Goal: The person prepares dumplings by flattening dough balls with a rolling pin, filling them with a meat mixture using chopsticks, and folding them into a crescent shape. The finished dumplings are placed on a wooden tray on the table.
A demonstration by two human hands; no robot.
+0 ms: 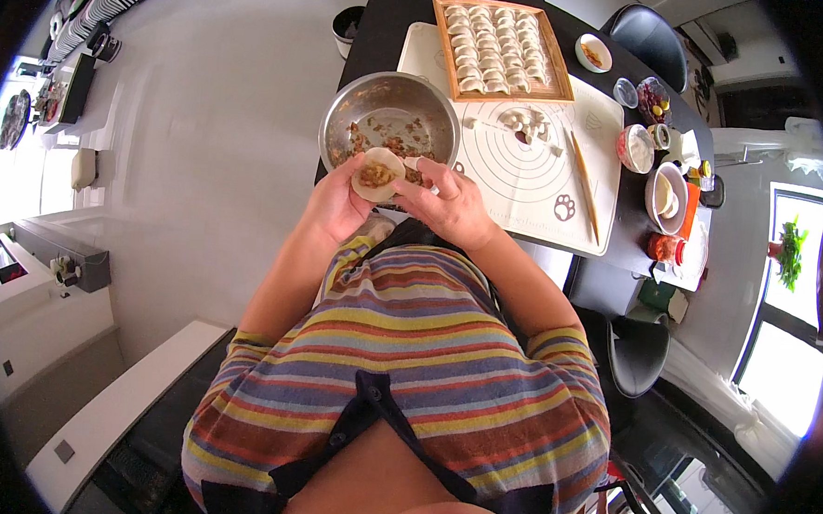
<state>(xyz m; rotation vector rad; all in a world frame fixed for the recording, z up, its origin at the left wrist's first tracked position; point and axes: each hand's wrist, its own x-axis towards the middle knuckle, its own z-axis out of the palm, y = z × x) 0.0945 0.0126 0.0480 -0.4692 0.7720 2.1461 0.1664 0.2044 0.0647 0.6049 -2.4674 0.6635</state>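
My left hand [334,200] holds a round dumpling wrapper [361,187] with a mound of brownish filling [377,174] at its middle. The thumb of my right hand [449,206] touches the wrapper's right edge, with the fingers curled. A small whitish thing shows at those fingers, too hidden to name. Just beyond both hands is a steel mixing bowl [335,124], smeared with remains of filling. Cut dough pieces [527,123] lie on the white pastry mat [484,208], left of a thin wooden rolling pin [584,186].
A wooden tray [565,90] of shaped dumplings [492,52] overlaps the mat's far edge. Along the table's right side stand a bowl of white powder [637,148], a pale bowl holding dough [666,200] and a red-lidded jar [665,249]. Black chairs [633,352] flank the table.
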